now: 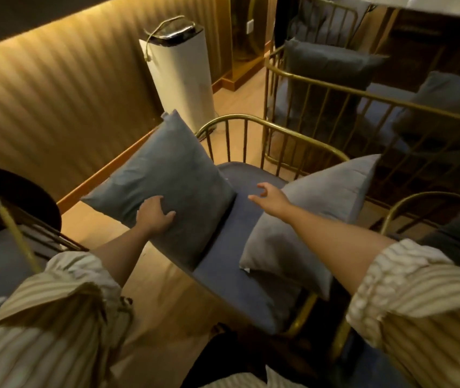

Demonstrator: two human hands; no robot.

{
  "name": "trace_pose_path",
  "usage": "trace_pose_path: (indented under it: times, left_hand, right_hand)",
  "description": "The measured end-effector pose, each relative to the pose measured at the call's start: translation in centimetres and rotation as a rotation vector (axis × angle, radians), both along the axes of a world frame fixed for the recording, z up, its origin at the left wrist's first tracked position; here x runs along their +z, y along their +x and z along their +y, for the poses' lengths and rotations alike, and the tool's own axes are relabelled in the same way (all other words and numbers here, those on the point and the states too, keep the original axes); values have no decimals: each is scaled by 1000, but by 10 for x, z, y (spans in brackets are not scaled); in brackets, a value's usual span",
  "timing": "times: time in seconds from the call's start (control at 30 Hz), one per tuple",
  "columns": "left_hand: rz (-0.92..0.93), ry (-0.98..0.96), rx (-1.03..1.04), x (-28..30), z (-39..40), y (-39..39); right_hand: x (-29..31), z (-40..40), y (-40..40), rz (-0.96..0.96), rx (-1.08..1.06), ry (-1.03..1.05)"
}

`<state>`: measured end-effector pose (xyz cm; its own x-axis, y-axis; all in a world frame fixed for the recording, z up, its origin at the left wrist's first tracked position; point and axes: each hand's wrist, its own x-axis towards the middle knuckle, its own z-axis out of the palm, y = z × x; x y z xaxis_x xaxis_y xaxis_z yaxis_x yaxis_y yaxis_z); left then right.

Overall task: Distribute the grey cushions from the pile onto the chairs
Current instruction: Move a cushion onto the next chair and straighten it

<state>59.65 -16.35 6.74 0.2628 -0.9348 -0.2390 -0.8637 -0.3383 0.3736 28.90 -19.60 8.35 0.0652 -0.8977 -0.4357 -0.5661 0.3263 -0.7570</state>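
Observation:
A chair with a gold wire back (254,121) and a blue seat stands in front of me. A darker grey cushion (172,175) is tilted over the chair's left edge, and my left hand (153,214) grips its lower part. A lighter grey cushion (321,211) leans on the right side of the seat. My right hand (268,196) hovers open over the seat between the two cushions, just left of the lighter one, holding nothing.
More gold wire chairs with grey cushions (332,65) stand at the back right. A white upright appliance (181,77) stands by the ribbed wall. Another chair (7,219) is at my left, and a round dark table (7,186) sits behind it.

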Motion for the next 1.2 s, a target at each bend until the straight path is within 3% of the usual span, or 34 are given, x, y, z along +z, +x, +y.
trace_pose_path:
  times: [0.3,0.47,0.6,0.77,0.87,1.0,1.2]
  left_hand:
    - [162,-90,-36,-11,-96,70]
    - [95,6,-11,-40,-147,91]
    - [31,73,82,-63,-174,90]
    - [-26,50,232,-92,-204,112]
    - [15,89,239,-98,-228,138]
    - [223,203,270,-96,-250,169]
    - [319,156,332,-68,-238,164]
  right_hand:
    - [-90,-34,111,-112,-140,246]
    - [-160,-53,138,-204,-284,389]
    - [-220,-61,156,-162,-347,420]
    - [-278,-56,171,-473,-533,567]
    - [-281,-56,179,-591,-594,693]
    - [-279,-60,190,-900,-761,583]
    - [-240,-62,163,-828,-836,495]
